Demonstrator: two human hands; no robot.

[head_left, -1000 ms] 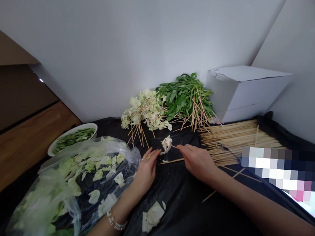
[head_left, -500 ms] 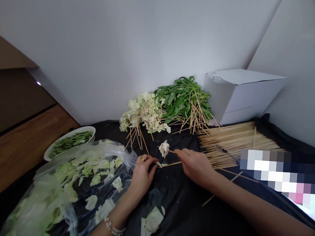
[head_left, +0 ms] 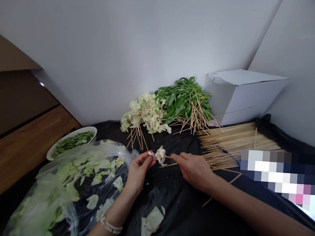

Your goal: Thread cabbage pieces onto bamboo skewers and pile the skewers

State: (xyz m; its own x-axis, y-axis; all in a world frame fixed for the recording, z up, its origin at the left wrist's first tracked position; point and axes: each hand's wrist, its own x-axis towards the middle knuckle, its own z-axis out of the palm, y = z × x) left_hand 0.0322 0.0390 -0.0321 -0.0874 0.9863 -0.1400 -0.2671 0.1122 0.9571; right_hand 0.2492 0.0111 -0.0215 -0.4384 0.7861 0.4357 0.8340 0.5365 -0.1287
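Note:
My right hand (head_left: 194, 168) pinches a thin bamboo skewer (head_left: 168, 157) that carries a bunch of pale cabbage pieces (head_left: 160, 155) near its tip. My left hand (head_left: 139, 169) is closed in a pinch on a small cabbage piece (head_left: 151, 154) held right at the skewer's point. Both hands hover just above the black plastic sheet (head_left: 183, 213). A clear bag of torn cabbage leaves (head_left: 72, 184) lies by my left wrist.
A heap of cabbage skewers (head_left: 144, 117) and a heap of green-leaf skewers (head_left: 185, 102) lie against the wall. Loose bamboo skewers (head_left: 237, 139) lie at right before a white box (head_left: 240, 93). A white bowl of green vegetables (head_left: 71, 142) sits left. Cabbage scraps (head_left: 151, 222) lie near me.
My left hand picked a small cabbage piece off the sheet and raised it to the skewer's tip. My right hand shifted the skewer slightly left and down.

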